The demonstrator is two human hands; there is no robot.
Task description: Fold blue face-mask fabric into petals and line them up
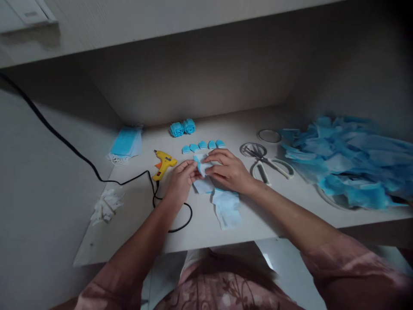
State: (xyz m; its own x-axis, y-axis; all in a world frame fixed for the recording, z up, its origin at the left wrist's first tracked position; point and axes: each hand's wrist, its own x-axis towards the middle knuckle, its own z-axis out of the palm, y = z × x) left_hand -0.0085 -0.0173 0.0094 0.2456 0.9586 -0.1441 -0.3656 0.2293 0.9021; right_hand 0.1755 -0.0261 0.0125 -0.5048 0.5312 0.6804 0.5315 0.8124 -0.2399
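Between my two hands is a small piece of blue and white mask fabric (200,164), partly folded at its blue edge. My left hand (184,176) pinches its left side. The fingers of my right hand (227,168) are bent onto its right side. Below them a white fabric piece (204,186) lies on the table, and nearer to me are more pale blue cut pieces (226,207). Just beyond my hands, several small folded blue petals (202,145) stand in a row. Behind these sit two blue fabric roses (183,128).
A yellow glue gun (164,164) with a black cord (190,215) lies left of my hands. Scissors (266,161) and metal rings (269,136) are at right, beside a heap of blue fabric (358,155). Face masks (125,142) and white scraps (106,206) lie left. A shelf (180,26) overhangs.
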